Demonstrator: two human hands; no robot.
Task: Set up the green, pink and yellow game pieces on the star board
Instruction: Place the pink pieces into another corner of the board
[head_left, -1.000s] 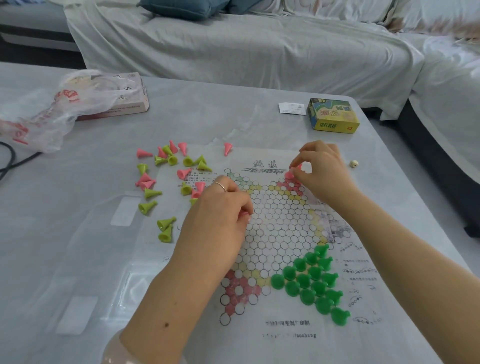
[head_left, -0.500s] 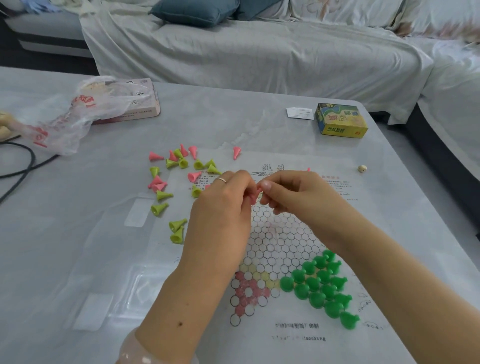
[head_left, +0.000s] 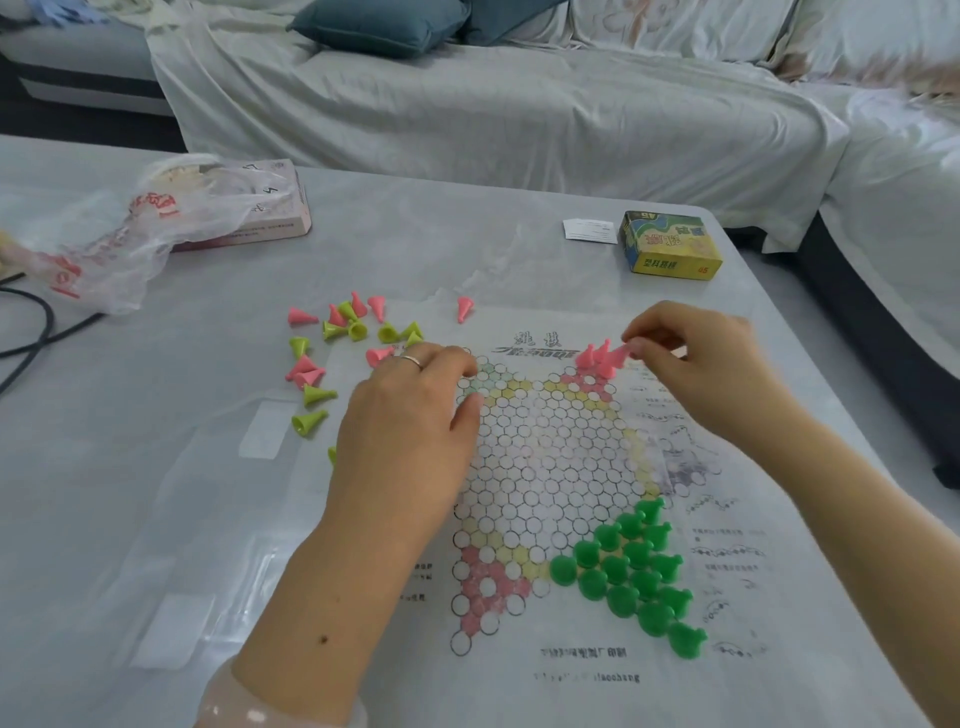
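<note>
The paper star board (head_left: 545, 457) lies flat on the table. Several dark green pieces (head_left: 628, 571) fill its near right point. A few pink pieces (head_left: 592, 358) stand at the far right point, where my right hand (head_left: 696, 358) pinches another pink piece (head_left: 621, 354) just above them. My left hand (head_left: 405, 431) rests on the board's left side with its fingers curled under, and anything inside it is hidden. Loose pink and yellow-green pieces (head_left: 353, 327) lie scattered left of the board.
A yellow game box (head_left: 670, 244) and a white slip (head_left: 589, 230) sit at the far right of the table. A crumpled plastic bag (head_left: 119, 244) over a pink box (head_left: 270, 213) lies far left, beside a black cable (head_left: 31, 338). A covered sofa (head_left: 519, 119) stands behind.
My hands met over the board's far edge half a second ago. Since then my right hand has swung right to the far right point with a pink piece, and my left hand has lowered onto the board.
</note>
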